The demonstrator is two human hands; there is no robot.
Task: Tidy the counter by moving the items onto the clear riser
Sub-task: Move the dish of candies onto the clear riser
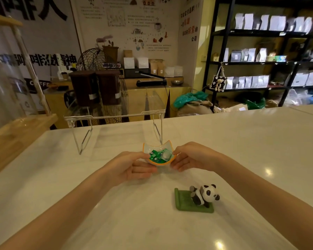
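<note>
A small white dish with an orange rim (154,147) holds several green and white wrapped candies. It sits low over the white counter (242,141), just in front of the clear riser (114,114). My left hand (132,166) grips the dish's left edge and my right hand (190,156) grips its right edge. Whether the dish touches the counter I cannot tell. A panda figure lying on a green mat (197,198) stands on the counter near my right forearm.
A wooden stand with a clear panel (16,127) occupies the left side of the counter. Behind the counter are a fan, brown canisters (96,87) and black shelves with bags (260,51).
</note>
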